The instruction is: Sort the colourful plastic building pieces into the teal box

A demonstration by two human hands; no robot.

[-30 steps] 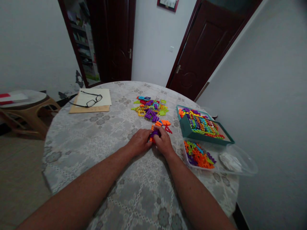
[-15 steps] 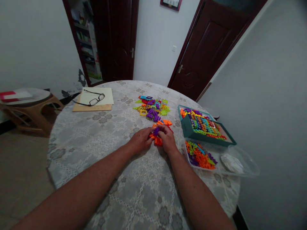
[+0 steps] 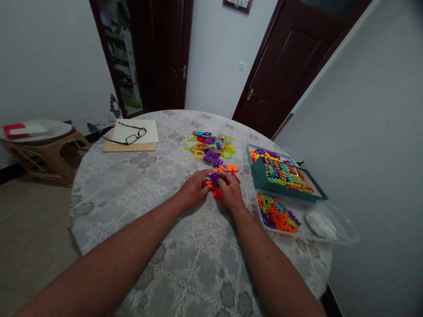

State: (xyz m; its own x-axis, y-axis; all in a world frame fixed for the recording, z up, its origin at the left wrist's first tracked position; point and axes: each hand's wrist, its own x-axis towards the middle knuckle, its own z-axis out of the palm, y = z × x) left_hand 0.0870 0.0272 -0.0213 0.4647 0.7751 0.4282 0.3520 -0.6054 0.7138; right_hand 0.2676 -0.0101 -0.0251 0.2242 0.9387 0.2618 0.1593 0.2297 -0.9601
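Observation:
My left hand (image 3: 195, 188) and my right hand (image 3: 230, 191) meet over the middle of the table, fingers closed around a small purple plastic building piece (image 3: 213, 178). The piece is partly hidden by my fingertips. Under and between the hands lie orange-red building pieces (image 3: 217, 193), and more orange pieces (image 3: 228, 168) sit just beyond my right fingers. Whether the purple piece is joined to the orange ones cannot be made out. Farther back is a loose pile of purple, yellow, green and blue pieces (image 3: 213, 146).
To the right stand a clear plastic tub (image 3: 261, 221) of mixed pieces, its transparent lid (image 3: 346, 229) with a white packet, and a green box (image 3: 274, 187) of colourful rows. Glasses (image 3: 131, 139) rest on paper (image 3: 150, 132) at the back left. A patterned cloth (image 3: 185, 268) covers the round table.
My left hand has shifted slightly and its fingers sit a little differently at the purple piece. My right hand stays on it. The whole view has moved a little.

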